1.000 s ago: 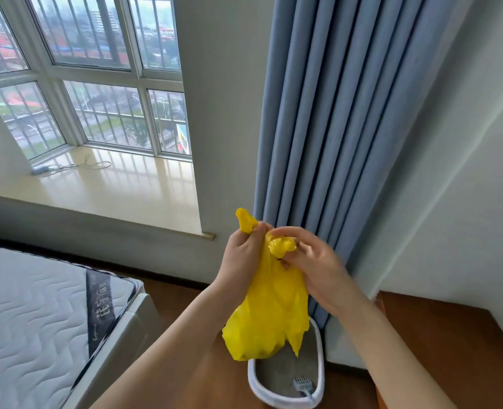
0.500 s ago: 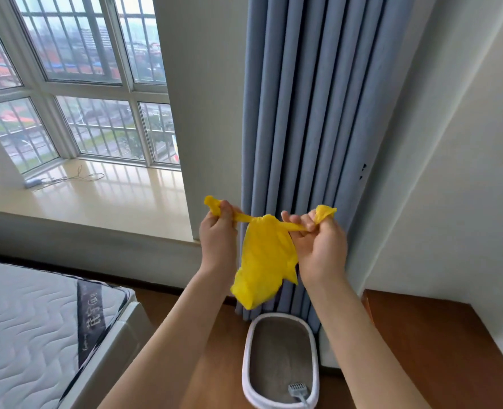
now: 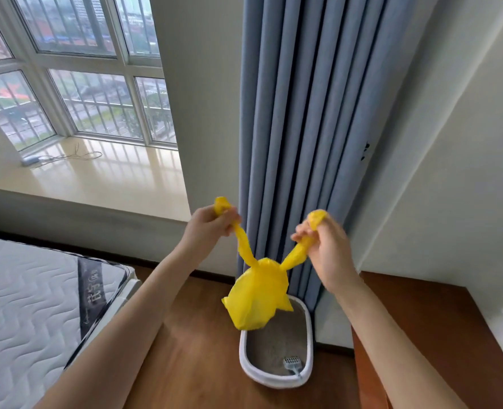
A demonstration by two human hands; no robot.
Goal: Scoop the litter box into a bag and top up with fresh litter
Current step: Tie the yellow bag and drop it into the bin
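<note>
While the left hand (image 3: 207, 227) and right hand (image 3: 328, 249) each grip a handle with curled fingers, the yellow bag (image 3: 257, 296) hangs at twelve o'clock over the litter box (image 3: 275, 379).

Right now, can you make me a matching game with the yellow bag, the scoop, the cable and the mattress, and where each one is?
Things:
1. yellow bag
2. scoop
3. cable
4. mattress

Places:
A. on the shiny window sill
B. lying in the litter box
C. held up by its two handles, one in the left hand and one in the right hand
D. at the left, beside the wooden floor

Pairs: 1-C, 2-B, 3-A, 4-D
</note>
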